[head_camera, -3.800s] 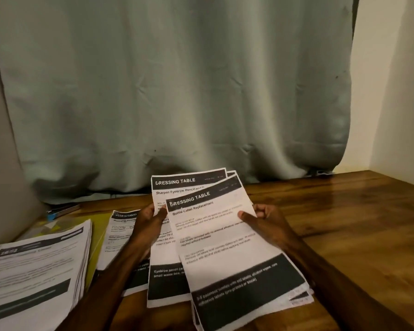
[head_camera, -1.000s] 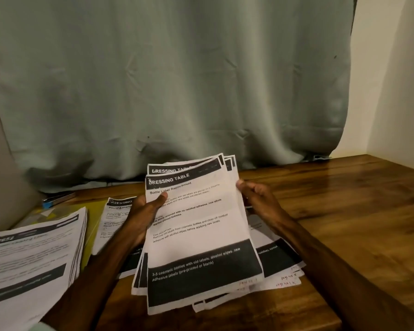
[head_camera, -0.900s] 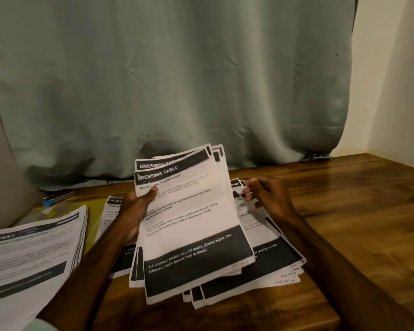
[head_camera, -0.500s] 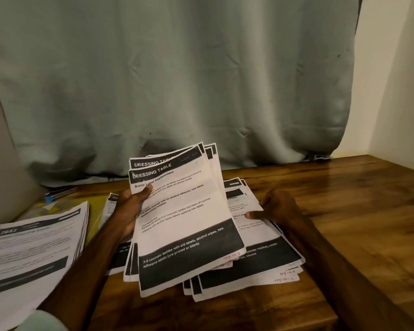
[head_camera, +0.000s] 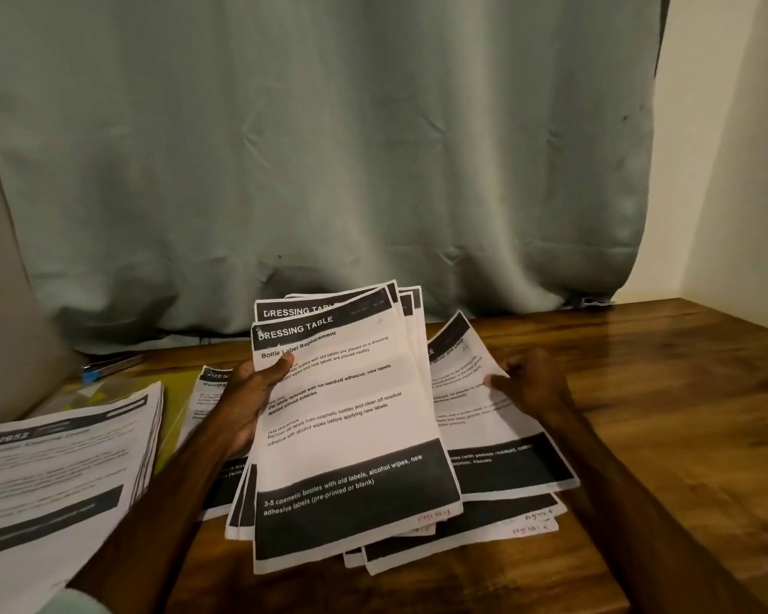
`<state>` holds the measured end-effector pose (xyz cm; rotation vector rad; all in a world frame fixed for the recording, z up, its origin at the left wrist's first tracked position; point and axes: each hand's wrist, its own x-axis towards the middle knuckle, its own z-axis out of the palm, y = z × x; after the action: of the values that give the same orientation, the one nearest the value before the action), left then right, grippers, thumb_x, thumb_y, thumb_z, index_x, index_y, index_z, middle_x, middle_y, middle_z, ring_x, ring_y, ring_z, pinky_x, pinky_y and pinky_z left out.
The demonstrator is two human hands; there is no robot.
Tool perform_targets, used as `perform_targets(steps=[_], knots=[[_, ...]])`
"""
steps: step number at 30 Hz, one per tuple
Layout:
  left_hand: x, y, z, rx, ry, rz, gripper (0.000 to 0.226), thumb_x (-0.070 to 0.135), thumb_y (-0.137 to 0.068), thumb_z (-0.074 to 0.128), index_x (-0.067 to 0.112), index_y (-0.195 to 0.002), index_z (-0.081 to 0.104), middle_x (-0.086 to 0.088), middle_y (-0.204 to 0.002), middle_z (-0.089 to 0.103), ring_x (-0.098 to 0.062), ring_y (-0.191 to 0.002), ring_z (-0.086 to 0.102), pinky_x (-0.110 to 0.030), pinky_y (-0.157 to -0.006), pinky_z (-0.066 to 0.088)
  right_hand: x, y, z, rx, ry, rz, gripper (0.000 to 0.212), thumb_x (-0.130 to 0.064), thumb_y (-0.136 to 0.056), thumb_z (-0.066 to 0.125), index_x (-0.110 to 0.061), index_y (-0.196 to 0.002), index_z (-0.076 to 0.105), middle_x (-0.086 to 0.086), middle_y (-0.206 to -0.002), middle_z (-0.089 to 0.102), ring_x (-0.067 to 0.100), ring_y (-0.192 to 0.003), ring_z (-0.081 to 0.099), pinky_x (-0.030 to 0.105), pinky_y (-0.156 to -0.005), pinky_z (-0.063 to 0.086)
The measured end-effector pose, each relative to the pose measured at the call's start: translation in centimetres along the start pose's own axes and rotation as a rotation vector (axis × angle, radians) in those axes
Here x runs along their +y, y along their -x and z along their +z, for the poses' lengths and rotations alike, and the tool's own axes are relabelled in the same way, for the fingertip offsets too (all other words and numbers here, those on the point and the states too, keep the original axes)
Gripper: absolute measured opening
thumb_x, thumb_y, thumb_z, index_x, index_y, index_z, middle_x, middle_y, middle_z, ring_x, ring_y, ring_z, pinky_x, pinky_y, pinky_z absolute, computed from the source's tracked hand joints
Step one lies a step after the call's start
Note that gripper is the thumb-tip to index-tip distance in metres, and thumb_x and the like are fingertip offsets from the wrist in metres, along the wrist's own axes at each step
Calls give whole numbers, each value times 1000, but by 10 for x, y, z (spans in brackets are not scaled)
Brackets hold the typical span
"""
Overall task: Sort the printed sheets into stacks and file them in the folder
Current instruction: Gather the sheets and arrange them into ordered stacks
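My left hand point(head_camera: 249, 392) grips a bundle of printed sheets point(head_camera: 351, 427) headed "DRESSING TABLE", raised and tilted above the wooden table, thumb across the top page. My right hand point(head_camera: 530, 383) pinches the right edge of a single sheet point(head_camera: 484, 418), lifted off the loose pile of sheets point(head_camera: 471, 534) that lies under it. Left of my forearm another sheet point(head_camera: 209, 387) lies flat. A thick stack of printed pages point(head_camera: 58, 463) sits at the far left. A yellow folder point(head_camera: 174, 405) lies under that area, mostly covered.
A grey-green curtain point(head_camera: 329, 148) hangs down to the back of the wooden table point(head_camera: 683, 414). A blue-tipped object point(head_camera: 107, 367) lies by the curtain at the back left. A white wall stands to the right. The table's front edge runs near the bottom.
My right hand let go of the bundle, dropped to the pile on the table and lifted its top sheet. My left hand raised the bundle slightly and shifted it left.
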<state>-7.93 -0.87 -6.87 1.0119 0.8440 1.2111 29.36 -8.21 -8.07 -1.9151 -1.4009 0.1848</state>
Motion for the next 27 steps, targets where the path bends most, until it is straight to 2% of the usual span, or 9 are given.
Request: perform_targets(steps=[3, 8, 11, 15, 17, 19, 22, 25, 27], knots=[[-1, -2, -1, 7, -10, -2, 32, 16, -94, 69, 10, -125, 63, -14, -113, 76, -32, -94, 76, -45, -74, 64, -2, -1, -3, 127, -77, -99, 15, -24, -95, 70, -12, -103, 76, 4, -98, 75, 0, -68, 58, 18, -58, 42], [-1, -1, 0, 15, -19, 5, 30, 16, -93, 70, 13, -122, 63, -14, -111, 76, -34, -98, 75, -50, -83, 61, -10, -4, -5, 247, -414, -146, 27, -14, -96, 68, -8, -121, 62, 4, -111, 70, 12, -88, 67, 15, -63, 48], [-1, -2, 0, 10, -18, 13, 33, 16, -93, 70, 13, -125, 63, -14, -114, 75, -35, -101, 74, -51, -87, 60, -12, -1, -7, 343, -546, -203, 38, -8, -95, 68, -8, -128, 50, -1, -114, 63, 4, -91, 64, 12, -64, 53], [-2, -2, -2, 29, -17, 33, 34, 15, -93, 70, 12, -126, 62, -14, -114, 75, -33, -98, 75, -49, -80, 62, -7, -1, -14, 530, -584, -287, 20, -8, -99, 61, -5, -118, 53, -7, -109, 63, -5, -98, 62, 11, -76, 51], [-1, -2, -2, 59, -13, 44, 34, 15, -93, 70, 12, -126, 62, -12, -111, 76, -32, -94, 76, -46, -75, 63, -6, 0, -18, 650, -611, -256, 8, -6, -101, 58, -5, -109, 60, -2, -107, 66, -5, -97, 61, 14, -80, 52], [0, -2, -2, 74, -22, 57, 35, 16, -94, 69, 11, -128, 62, -11, -110, 77, -31, -94, 76, -45, -74, 63, -7, 0, -22, 735, -645, -177, 12, -3, -101, 55, -1, -105, 66, 3, -110, 69, 3, -98, 63, 11, -81, 52], [1, -2, -2, 97, -9, 64, 37, 16, -94, 69, 11, -130, 62, -10, -110, 77, -31, -94, 76, -44, -75, 62, -7, -2, -30, 785, -742, -65, 22, -2, -97, 63, 1, -118, 67, 9, -122, 67, 13, -110, 60, -2, -74, 44], [3, 1, -2, 96, 10, 62, 38, 16, -94, 69, 11, -131, 61, -11, -113, 76, -31, -93, 76, -43, -70, 63, -10, -1, -38, 771, -930, 9, 45, -1, -91, 71, 0, -134, 58, 8, -132, 62, 11, -115, 58, 2, -69, 49], [4, 3, -1, 90, 38, 54, 39, 15, -93, 69, 11, -131, 60, -11, -110, 77, -29, -89, 77, -42, -65, 63, -13, 3, -43, 793, -950, 23, 53, -1, -90, 72, -4, -139, 54, 5, -137, 59, 8, -118, 56, 5, -75, 52]])
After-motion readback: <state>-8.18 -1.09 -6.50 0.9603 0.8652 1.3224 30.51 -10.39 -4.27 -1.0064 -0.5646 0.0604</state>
